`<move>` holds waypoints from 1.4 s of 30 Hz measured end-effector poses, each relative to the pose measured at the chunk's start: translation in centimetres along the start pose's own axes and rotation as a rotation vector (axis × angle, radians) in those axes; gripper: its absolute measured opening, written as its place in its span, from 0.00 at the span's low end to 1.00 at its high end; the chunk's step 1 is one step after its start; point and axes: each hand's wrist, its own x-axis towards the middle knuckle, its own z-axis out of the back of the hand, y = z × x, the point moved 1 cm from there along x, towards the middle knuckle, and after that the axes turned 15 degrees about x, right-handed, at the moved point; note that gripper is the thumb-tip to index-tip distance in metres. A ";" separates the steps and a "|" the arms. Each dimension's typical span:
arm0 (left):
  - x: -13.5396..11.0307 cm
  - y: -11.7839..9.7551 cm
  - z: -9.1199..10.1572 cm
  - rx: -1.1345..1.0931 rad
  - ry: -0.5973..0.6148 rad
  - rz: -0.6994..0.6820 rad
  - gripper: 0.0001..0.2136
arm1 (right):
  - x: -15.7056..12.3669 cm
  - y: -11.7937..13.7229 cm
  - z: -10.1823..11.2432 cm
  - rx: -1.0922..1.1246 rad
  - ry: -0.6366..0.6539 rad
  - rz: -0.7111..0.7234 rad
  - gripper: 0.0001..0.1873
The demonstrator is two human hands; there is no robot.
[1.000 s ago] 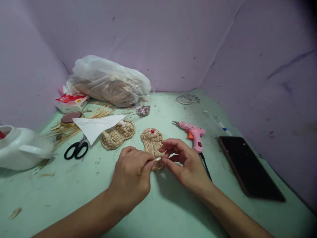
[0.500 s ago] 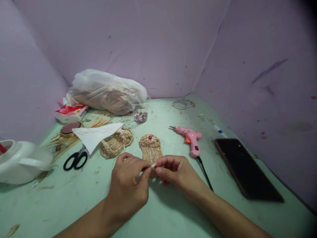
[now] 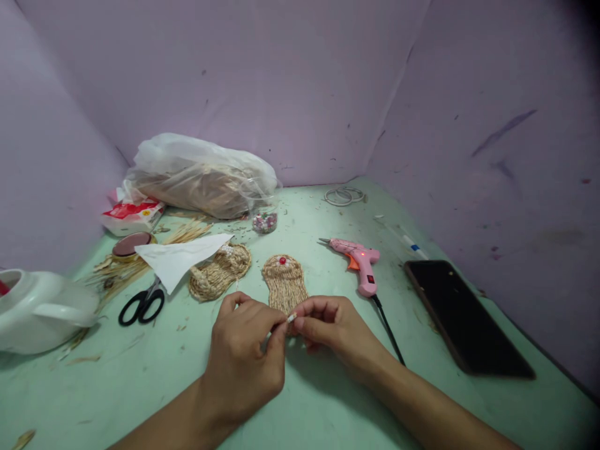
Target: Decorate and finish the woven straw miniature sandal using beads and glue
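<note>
From my remote station I find the left hand (image 3: pixel 248 344) and right hand (image 3: pixel 332 328) both pinching, thumb against finger, at a small white piece (image 3: pixel 292 317). The white piece sits between the two sets of fingertips, over the near end of a woven straw piece (image 3: pixel 284 284) lying on the tabletop (image 3: pixel 187 387). I cannot tell what the white piece is made of, nor whether it touches the weave; the fingers cover most of it.

Handling assessment: I judge the white piece very light and easily dropped. I would hold it by its two ends, fingertips only, with slight pressure.

I judge the woven piece light, fairly flexible and rough enough not to slip. I would take it by the side edges at its narrow middle, away from the red bead (image 3: pixel 282 260) at its far end, which could work loose if pulled.

The glue gun (image 3: pixel 360 257) to the right shows a lit indicator; I would treat its nozzle as hot.
</note>
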 end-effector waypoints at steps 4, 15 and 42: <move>0.0 0.0 0.0 0.020 0.003 -0.015 0.07 | 0.1 -0.1 0.1 0.027 -0.007 -0.006 0.08; 0.0 0.0 -0.1 -0.001 0.012 -0.008 0.07 | 0.2 -0.2 0.0 0.034 -0.019 -0.004 0.07; 0.5 0.3 0.1 -0.059 0.180 0.149 0.12 | 0.1 0.1 -0.1 0.037 -0.016 0.042 0.05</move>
